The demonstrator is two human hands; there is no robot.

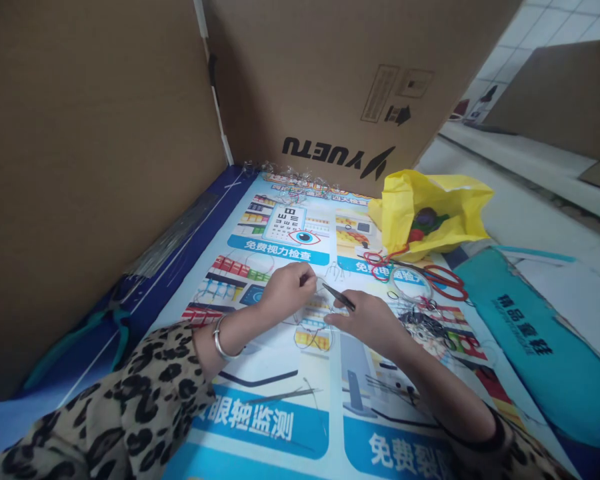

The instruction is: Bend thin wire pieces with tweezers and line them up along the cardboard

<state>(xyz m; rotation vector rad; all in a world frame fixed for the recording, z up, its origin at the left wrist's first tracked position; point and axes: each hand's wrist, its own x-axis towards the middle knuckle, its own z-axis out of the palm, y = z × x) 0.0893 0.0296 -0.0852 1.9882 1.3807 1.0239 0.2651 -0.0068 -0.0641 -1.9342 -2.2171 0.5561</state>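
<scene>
Tweezers point(339, 297) in right hand point(367, 320); perhaps wire

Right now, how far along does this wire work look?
Done: a row of bent wire pieces lies by the cardboard wall. In hand: the left hand pinches a thin wire, the right hand holds pliers to it. Left: a bundle of straight wires and loose wire loops on the poster.

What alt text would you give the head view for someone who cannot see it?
Two hands work over a printed poster: the left hand pinches thin wire, and the right hand holds a dark slim tool pointed toward it. A yellow bag and red scissors lie to the right, with cardboard standing behind.
</scene>
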